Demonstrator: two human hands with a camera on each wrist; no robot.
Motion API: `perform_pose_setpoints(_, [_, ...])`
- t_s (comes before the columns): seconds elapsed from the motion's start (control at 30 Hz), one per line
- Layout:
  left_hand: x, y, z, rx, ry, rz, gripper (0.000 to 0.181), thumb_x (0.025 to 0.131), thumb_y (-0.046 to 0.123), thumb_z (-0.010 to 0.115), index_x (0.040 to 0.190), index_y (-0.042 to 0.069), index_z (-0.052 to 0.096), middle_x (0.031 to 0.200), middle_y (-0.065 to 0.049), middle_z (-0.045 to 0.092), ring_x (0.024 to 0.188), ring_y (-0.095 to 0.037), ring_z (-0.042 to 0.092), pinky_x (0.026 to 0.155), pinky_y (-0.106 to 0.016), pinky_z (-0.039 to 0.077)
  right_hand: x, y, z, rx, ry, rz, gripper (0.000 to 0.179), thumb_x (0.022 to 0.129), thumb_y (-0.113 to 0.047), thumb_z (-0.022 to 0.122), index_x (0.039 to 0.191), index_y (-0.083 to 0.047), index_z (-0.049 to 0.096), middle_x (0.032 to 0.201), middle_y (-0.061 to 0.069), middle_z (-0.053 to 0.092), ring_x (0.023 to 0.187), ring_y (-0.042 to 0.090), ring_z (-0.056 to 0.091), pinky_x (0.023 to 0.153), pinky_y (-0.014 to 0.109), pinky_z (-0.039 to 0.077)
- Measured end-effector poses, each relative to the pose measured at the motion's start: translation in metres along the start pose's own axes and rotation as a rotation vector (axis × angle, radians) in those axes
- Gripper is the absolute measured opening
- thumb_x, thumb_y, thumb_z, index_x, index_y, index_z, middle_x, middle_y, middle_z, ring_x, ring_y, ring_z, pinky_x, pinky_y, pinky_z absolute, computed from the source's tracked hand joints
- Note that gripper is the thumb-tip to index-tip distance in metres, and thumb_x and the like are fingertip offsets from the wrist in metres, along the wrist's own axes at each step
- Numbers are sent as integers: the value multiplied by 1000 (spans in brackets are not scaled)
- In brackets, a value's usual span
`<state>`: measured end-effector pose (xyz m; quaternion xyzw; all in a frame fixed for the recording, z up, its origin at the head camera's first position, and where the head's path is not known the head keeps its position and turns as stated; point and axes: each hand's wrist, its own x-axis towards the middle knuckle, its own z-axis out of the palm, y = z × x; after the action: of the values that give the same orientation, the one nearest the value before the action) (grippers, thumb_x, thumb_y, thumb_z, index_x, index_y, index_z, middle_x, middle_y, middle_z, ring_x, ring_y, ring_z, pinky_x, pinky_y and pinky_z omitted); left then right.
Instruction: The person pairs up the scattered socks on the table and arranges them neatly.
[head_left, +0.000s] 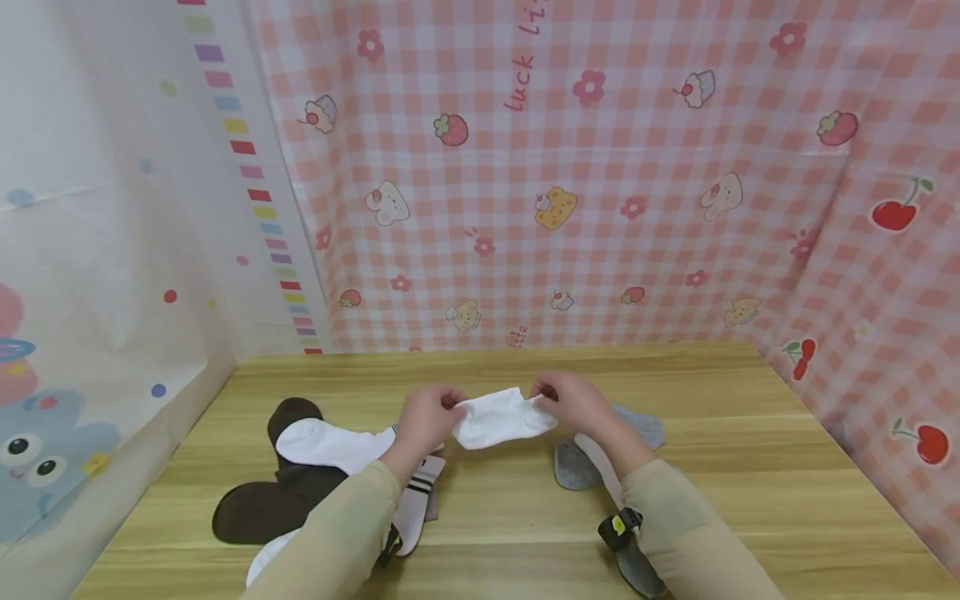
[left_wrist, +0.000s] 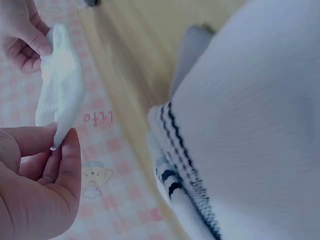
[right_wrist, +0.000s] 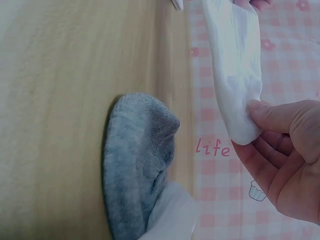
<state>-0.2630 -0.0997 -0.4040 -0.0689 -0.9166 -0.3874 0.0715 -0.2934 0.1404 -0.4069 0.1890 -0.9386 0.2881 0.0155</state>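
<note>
A short white sock (head_left: 501, 419) is stretched between both hands above the middle of the table. My left hand (head_left: 429, 419) pinches one end between thumb and fingers, and my right hand (head_left: 576, 406) pinches the other. In the left wrist view the left fingertips hold the edge of the white sock (left_wrist: 62, 82). The right wrist view shows the right thumb pressed on the other end of the white sock (right_wrist: 235, 80). Beneath the right forearm lie grey socks (head_left: 576, 463), with a grey sock (right_wrist: 135, 160) large in the right wrist view.
Left of the hands is a loose pile: a white sock (head_left: 330, 446), a brown sock (head_left: 258, 510) and striped-cuff socks (head_left: 415, 504). A light grey sock (head_left: 641, 427) lies on the wooden table (head_left: 525, 517). Behind hangs a pink checked cloth (head_left: 480, 167).
</note>
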Motion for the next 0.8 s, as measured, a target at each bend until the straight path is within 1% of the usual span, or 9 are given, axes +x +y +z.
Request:
perform_pose_setpoints(0.13, [9,-1,2,28,5,21,5,84,5,75,88,7,73,84,-2,70,79,-17,62,74,-36,53,5,0,-1,13,21,14,4,93,-9,68,90,-10,67,85,-1,64,79,15,56,75,37,48])
perform_pose_setpoints(0.3, [19,0,4,43,15,15,7,83,3,74,88,7,73,84,-3,70,81,-19,63,77,-37,53,9,2,-1,25,36,15,4,92,-7,69,88,-9,67,84,1,64,79,16,57,75,37,49])
perform_pose_setpoints(0.43, [25,1,6,62,47,27,6,82,1,72,85,6,72,84,-4,70,81,-21,63,77,-37,52,13,3,0,36,34,48,4,92,-7,68,89,-8,67,85,1,64,80,17,57,76,38,49])
perform_pose_setpoints(0.53, [31,0,9,82,67,39,6,83,1,71,84,7,72,84,-4,70,81,-21,63,77,-37,52,16,4,1,37,36,73,4,92,-9,69,89,-7,67,85,2,64,80,17,57,77,37,49])
perform_pose_setpoints(0.6, [35,-1,11,103,76,44,7,83,1,71,84,8,72,85,-4,70,82,-21,64,78,-37,53,17,6,2,34,37,76,5,91,-9,69,88,-6,66,85,2,64,80,18,57,76,38,49])
perform_pose_setpoints(0.7, [39,-2,15,125,79,43,8,84,1,71,85,8,73,85,-4,71,82,-22,65,78,-37,53,19,8,4,39,42,77,4,90,-7,70,88,-5,66,84,3,63,79,18,57,76,38,49])
perform_pose_setpoints(0.8, [42,-2,19,142,81,47,7,84,0,71,84,7,73,85,-5,71,81,-22,65,77,-37,53,21,12,6,21,45,77,5,89,-5,70,87,-6,66,83,3,63,79,19,56,76,39,49])
